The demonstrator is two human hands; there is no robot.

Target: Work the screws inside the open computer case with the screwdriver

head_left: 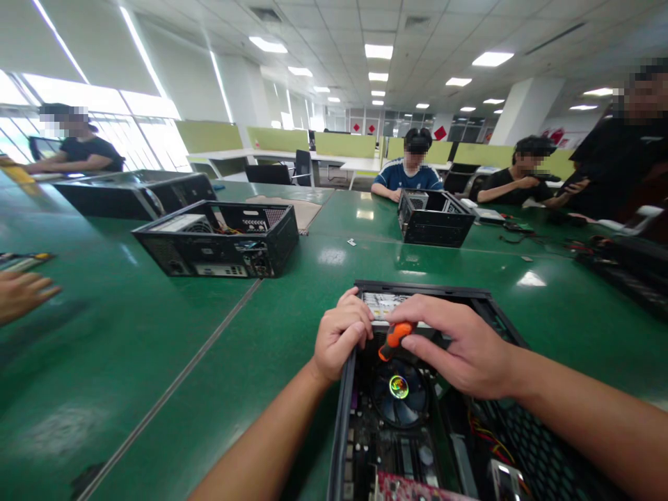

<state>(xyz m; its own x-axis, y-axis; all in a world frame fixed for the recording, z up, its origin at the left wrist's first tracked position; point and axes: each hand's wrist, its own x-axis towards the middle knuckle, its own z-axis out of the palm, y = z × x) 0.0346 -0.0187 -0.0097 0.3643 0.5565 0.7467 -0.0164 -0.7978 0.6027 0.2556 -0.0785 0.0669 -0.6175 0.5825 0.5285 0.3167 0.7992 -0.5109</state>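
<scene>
An open black computer case (342,424) lies in front of me on the green table. My left hand (342,337) is closed over its left rim near the far corner. In my right hand (464,351) is a screwdriver (395,339) with an orange and black handle, held over the far end of the case; its tip is hidden. Just nearer than the handle sits a round cooling fan (401,395) with a shiny label. A red circuit card (412,488) shows at the bottom, and coloured wires (488,438) run along the right side inside.
Other open computer cases stand on the table (209,362): one at left (219,243), one farther left (138,195), one ahead (435,226). Another person's hand (26,296) reaches in at the left edge. Several people are around the table. Cables (527,233) lie at right.
</scene>
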